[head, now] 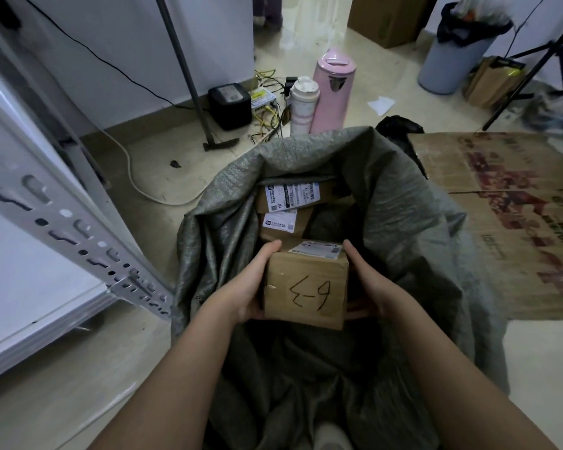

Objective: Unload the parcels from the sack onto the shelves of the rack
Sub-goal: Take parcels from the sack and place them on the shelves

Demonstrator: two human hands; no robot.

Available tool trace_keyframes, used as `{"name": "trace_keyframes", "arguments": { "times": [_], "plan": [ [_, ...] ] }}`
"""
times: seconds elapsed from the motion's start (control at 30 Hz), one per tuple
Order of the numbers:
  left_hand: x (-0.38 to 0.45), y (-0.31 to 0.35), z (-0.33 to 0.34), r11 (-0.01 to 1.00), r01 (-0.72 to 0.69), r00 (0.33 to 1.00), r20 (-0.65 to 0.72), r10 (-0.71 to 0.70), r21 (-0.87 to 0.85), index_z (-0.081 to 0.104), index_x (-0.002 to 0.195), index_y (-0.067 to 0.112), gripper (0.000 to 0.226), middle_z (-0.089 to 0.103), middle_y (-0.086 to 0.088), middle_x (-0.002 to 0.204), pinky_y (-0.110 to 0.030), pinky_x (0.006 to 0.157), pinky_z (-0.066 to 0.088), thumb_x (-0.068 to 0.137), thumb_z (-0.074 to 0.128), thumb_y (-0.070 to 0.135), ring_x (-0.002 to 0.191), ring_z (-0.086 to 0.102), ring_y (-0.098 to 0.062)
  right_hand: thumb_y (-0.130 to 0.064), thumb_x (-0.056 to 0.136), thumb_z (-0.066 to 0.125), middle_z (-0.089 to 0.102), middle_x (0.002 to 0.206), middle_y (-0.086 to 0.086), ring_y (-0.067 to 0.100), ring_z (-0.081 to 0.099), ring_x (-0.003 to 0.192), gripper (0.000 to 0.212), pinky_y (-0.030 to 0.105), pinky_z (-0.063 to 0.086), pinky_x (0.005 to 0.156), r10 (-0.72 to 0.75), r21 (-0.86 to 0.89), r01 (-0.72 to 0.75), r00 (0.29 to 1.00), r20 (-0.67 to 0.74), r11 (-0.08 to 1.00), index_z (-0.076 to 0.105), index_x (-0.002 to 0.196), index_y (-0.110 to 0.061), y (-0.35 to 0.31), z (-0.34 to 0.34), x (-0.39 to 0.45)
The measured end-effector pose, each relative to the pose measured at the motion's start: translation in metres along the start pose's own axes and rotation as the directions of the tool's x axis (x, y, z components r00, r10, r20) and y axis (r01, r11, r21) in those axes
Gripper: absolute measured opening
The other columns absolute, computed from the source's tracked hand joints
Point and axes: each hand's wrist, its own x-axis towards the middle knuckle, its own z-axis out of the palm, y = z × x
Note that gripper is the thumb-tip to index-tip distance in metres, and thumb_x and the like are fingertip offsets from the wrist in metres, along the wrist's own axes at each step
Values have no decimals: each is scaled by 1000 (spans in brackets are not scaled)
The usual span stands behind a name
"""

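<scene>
A grey woven sack [403, 222] stands open on the floor in front of me. Inside its mouth I hold a brown cardboard parcel [304, 287] with handwritten marks on its near face and a white label on top. My left hand [247, 287] grips its left side, fingers curled under. My right hand [368, 287] grips its right side the same way. Deeper in the sack lie two more labelled brown parcels [290, 199]. The white metal rack [62, 222] with a perforated upright and a white shelf stands at the left.
Flattened printed cardboard [507, 222] lies on the floor to the right. Behind the sack stand a pink kettle [332, 92], a white flask [303, 105], a black box with cables [229, 105] and a stand pole [189, 76]. A lined bin [452, 50] and tripod legs are at the far right.
</scene>
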Motion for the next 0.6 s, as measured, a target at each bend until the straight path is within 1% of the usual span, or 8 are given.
{"name": "trace_keyframes", "arguments": {
  "times": [0.1,0.17,0.23,0.33,0.4,0.47,0.53,0.6],
  "plan": [
    [-4,3,3,977,-161,982,-74,172,139,60,120,25,70,66,-5,115,-30,78,51,68,59,72,101,63,-18,-65,90,45,50,139,9,29,50,121,70,38,41,96,-201,-28,199,975,-97,980,40,145,-21,0,1,11],
    [-5,5,6,884,-323,918,-115,380,338,50,133,30,81,52,-2,132,-25,82,43,64,60,70,113,54,-15,-51,95,49,48,141,9,26,50,123,64,33,39,96,-311,-65,305,941,-132,950,33,148,-18,-5,2,13],
    [-8,7,10,757,-381,850,-122,513,530,42,139,38,77,39,-2,137,-23,91,36,71,63,66,123,46,-18,-54,92,52,48,141,9,26,50,122,72,38,42,97,-322,-46,319,942,-92,947,28,149,-19,-12,4,15],
    [-12,4,16,439,-343,715,-72,695,830,34,141,40,80,36,5,140,-31,99,40,72,61,69,126,44,-18,-75,73,57,44,141,6,32,47,123,98,50,43,99,-221,5,221,975,20,975,20,151,-28,-19,10,12],
    [-14,2,20,200,-270,597,0,802,942,33,141,35,86,37,9,142,-34,100,41,68,57,74,125,44,-18,-84,55,62,49,137,5,32,51,117,113,52,47,96,-171,33,169,982,74,985,27,148,-32,-21,15,10],
    [-16,3,24,72,-221,530,58,846,973,34,139,32,89,39,10,142,-36,100,41,66,53,78,125,44,-18,-83,50,66,58,128,4,29,58,109,108,47,53,85,-151,113,139,983,108,984,39,142,-32,-17,20,9],
    [-17,4,24,84,-284,524,81,848,955,34,140,32,88,41,12,143,-35,102,41,68,54,78,125,45,-14,-74,66,63,64,118,5,26,62,102,80,39,53,77,-109,218,79,986,130,973,52,132,-29,-11,22,9],
    [-19,6,26,289,-494,511,5,860,820,40,137,30,75,48,11,138,-28,99,40,76,54,70,123,48,-7,-67,77,57,66,114,8,28,60,104,63,42,49,86,-60,326,-9,978,202,945,61,123,-25,-3,20,12]
  ]
}}
